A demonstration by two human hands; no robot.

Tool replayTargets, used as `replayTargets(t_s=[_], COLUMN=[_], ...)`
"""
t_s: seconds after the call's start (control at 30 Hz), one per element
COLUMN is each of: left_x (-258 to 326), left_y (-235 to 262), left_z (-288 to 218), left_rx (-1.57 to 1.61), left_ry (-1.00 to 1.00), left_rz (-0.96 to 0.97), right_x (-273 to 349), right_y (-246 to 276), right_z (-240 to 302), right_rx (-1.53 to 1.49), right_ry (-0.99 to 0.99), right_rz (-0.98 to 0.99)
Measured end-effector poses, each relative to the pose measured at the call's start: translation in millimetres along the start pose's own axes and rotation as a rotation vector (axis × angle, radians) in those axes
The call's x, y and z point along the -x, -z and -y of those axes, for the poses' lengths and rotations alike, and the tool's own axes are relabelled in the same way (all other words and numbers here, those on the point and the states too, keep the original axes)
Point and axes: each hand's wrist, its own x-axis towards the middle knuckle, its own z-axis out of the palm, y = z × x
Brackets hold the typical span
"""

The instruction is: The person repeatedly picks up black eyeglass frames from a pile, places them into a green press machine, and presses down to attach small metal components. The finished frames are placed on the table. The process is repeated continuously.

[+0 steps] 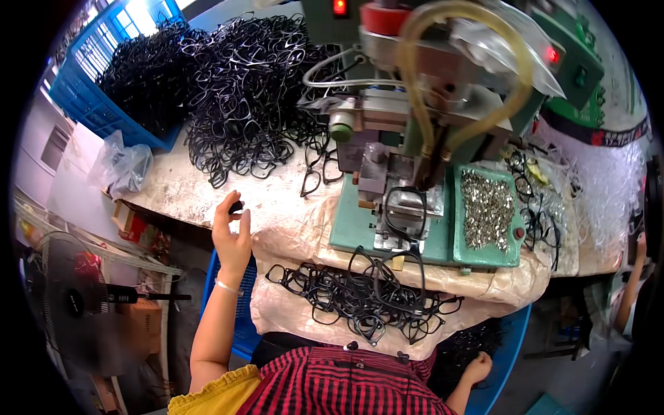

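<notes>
My left hand (232,232) is raised at the table's near edge, its fingertips pinching a small dark piece (236,206). My right hand (478,366) hangs low at my right side, fingers curled, beside black frames in a blue bin (508,353); whether it holds anything I cannot tell. Several black eyeglass frames (360,297) lie on a beige cloth across my lap. One black frame (404,211) sits on the fixture of a green bench machine (387,173). A green tray of small metal parts (487,211) sits on the machine's right.
A big heap of black frames (242,97) covers the table's far left, spilling from a blue crate (90,97). A yellowish hose (470,41) loops over the machine. A crumpled plastic bag (124,166) lies at the table corner. A floor fan (69,297) stands at my left.
</notes>
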Motion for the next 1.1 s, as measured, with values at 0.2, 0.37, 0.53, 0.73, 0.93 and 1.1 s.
replayTargets(t_s=[0.2, 0.37, 0.53, 0.73, 0.93, 1.1], left_x=[-40.9, -21.7, -38.1, -94.6, -114.3, -95.2], left_y=[18.1, -37.3, -16.8, -7.3, -39.2, -41.3], left_z=[-159.8, -229.4, -175.1, -128.4, -186.3, -142.5], left_rx=[0.383, 0.881, 0.987, 0.629, 0.911, 0.949], left_ry=[-0.484, -0.481, 0.132, -0.031, 0.136, 0.349], left_rz=[0.327, 0.707, 0.379, 0.088, 0.101, 0.102], right_x=[-18.8, 71.1, 61.5, -37.4, -65.4, -6.5], right_y=[216.2, 275.8, 243.6, 143.6, 111.9, 169.1], right_z=[247.1, 438.4, 461.5, 424.8, 462.5, 467.9], right_rx=[-0.916, -0.789, -1.140, -1.361, -1.422, -1.343], right_ry=[0.307, 1.215, 0.780, 0.281, 0.240, 0.432], right_rz=[-0.077, 0.384, 0.231, 0.188, 0.271, 0.351])
